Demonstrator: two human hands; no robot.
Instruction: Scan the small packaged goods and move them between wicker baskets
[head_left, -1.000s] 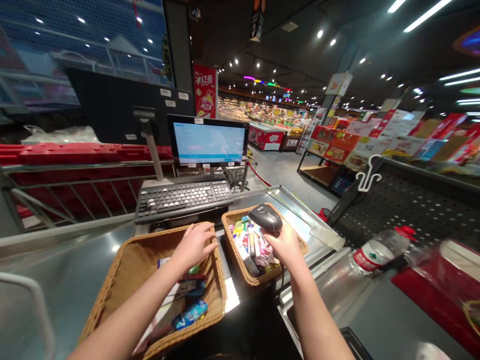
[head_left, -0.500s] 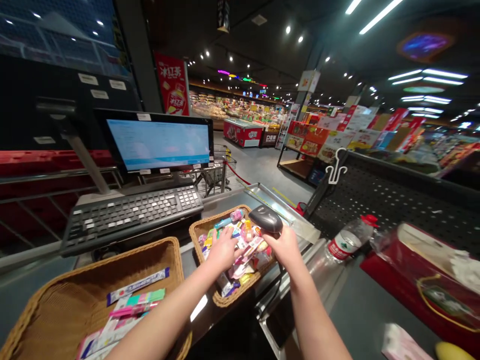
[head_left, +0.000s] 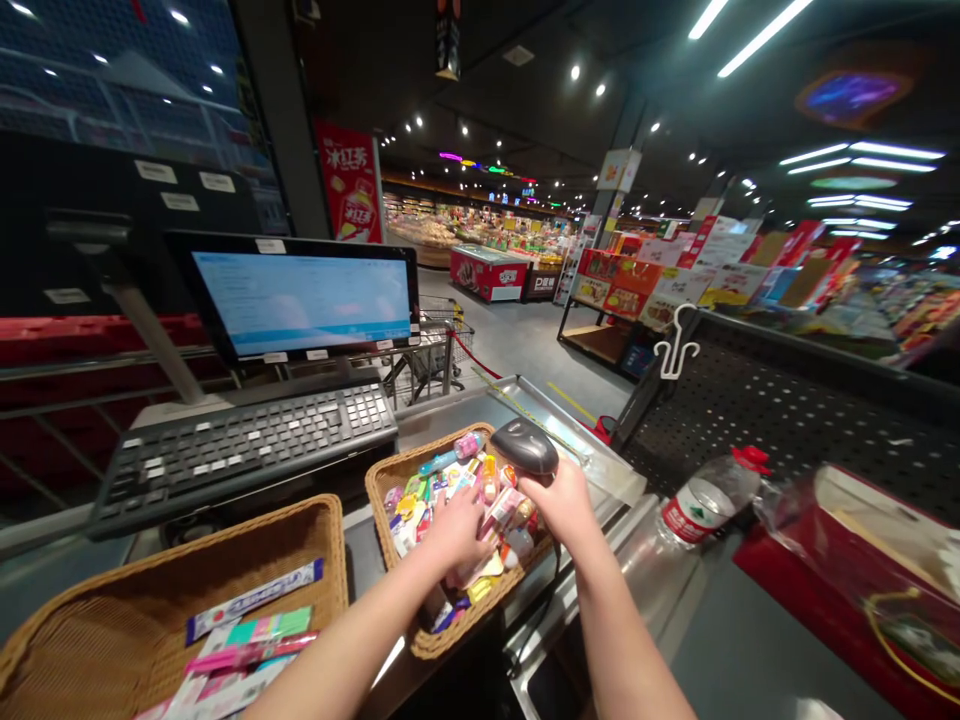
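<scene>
My right hand is wrapped round the handle of a grey barcode scanner, whose head points left over a wicker basket full of small colourful snack packets. My left hand reaches into that basket, fingers curled down among the packets; what they hold, if anything, is hidden. A second, larger wicker basket stands at the near left with several flat packets lying in it.
A black keyboard and a lit till screen stand behind the baskets. A water bottle with a red cap lies to the right beside a red bag. A black pegboard counter runs along the right.
My left hand left the large left basket and went into the right basket of packets, sinking a little deeper by now. The scanner hand stayed over the right basket. The view swung right.
</scene>
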